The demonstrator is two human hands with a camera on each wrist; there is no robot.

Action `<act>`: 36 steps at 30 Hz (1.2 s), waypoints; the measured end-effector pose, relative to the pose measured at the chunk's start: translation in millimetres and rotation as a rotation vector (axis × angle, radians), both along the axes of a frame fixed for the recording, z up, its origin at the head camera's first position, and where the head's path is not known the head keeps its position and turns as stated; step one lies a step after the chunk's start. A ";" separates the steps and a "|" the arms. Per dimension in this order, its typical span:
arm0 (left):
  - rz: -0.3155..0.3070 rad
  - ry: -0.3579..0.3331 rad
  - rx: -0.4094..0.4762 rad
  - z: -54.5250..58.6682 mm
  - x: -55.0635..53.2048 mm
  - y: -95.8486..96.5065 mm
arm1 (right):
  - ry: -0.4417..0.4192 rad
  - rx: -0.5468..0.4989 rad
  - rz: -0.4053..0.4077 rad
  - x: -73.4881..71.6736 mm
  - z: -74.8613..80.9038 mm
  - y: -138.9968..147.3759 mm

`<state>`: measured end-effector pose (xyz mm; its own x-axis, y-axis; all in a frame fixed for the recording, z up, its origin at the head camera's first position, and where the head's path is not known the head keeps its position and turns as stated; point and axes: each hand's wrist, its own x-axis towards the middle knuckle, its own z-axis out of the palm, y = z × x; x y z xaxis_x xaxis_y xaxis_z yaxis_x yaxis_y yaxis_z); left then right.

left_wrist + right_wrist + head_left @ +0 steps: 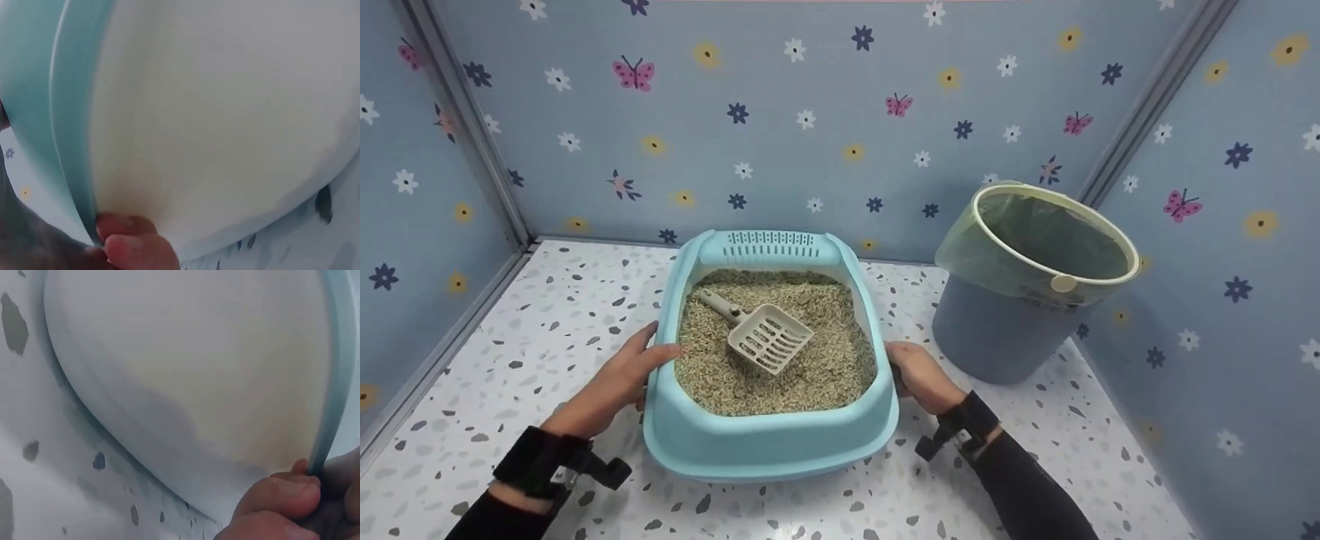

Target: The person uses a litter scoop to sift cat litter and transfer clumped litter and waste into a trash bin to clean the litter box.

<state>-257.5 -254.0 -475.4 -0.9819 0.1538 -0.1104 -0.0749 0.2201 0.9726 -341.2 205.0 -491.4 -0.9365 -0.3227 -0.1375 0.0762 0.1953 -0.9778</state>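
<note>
A light-blue cat litter box (pixel 769 442) stands on the speckled surface in the head view, filled with beige granular litter (pixel 810 394). On the litter lies a slotted litter scoop (pixel 757 330), its handle pointing to the back left. My left hand (pixel 619 379) grips the box's left rim, thumb on top. In the left wrist view, curled fingertips (pixel 140 250) show under the blue rim against the pale lower wall. The opposite rim is held by my right hand (pixel 922 379). Its bent fingers (pixel 278 498) press below the edge in the right wrist view.
To the right of the box stands a blue-grey waste bin (pixel 997 330) lined with a translucent yellowish bag (pixel 986 251) under a cream ring. Flower-and-butterfly panels (pixel 810 150) enclose the back and both sides. White speckled surface (pixel 547 322) lies around the box.
</note>
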 end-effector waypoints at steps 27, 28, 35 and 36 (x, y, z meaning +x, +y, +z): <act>-0.058 -0.019 -0.023 -0.7 -2.0 -7.3 | 0.402 0.724 0.136 -21.7 120.1 -6.4; -0.055 -0.021 -0.026 -0.7 -1.8 -7.4 | 0.445 0.734 0.158 -24.1 131.7 -14.4; -0.052 -0.022 -0.033 0.2 -0.1 -5.6 | 0.697 0.888 0.352 -34.8 172.1 -88.3; -0.052 -0.022 -0.033 0.5 -0.2 -5.2 | 0.729 0.928 0.388 -36.1 171.6 -98.6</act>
<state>-257.7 -259.3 -474.9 -0.9698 0.2008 -0.1382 -0.0841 0.2566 0.9629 -377.3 106.3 -319.9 -0.7547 -0.6541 0.0511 -0.6440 0.7237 -0.2481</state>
